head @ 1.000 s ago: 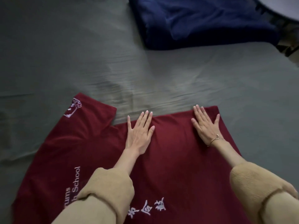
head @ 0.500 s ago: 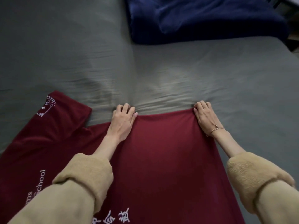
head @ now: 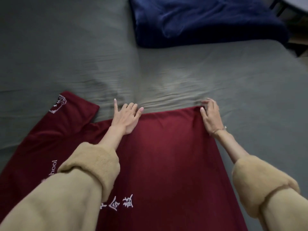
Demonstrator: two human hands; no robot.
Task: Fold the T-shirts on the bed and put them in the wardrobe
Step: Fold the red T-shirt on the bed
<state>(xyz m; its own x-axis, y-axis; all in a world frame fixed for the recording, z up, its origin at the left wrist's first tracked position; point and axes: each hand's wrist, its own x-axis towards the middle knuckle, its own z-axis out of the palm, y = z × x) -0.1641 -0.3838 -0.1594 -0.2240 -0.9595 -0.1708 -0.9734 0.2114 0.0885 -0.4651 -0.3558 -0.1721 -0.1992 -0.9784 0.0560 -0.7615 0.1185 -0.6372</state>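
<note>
Your left hand [head: 125,118] lies on the red shirt's [head: 166,155] far edge with its fingers loose; your right hand [head: 211,116] pinches its far right corner

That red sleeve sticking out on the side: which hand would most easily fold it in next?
Probably the left hand. It rests on the maroon T-shirt just beside the unfolded sleeve, while the right hand sits at the opposite, already straight edge and would have to cross over.

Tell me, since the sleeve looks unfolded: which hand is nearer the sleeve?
Left. The left hand rests on the shirt just right of the sleeve; the right hand is at the shirt's far corner.
</note>
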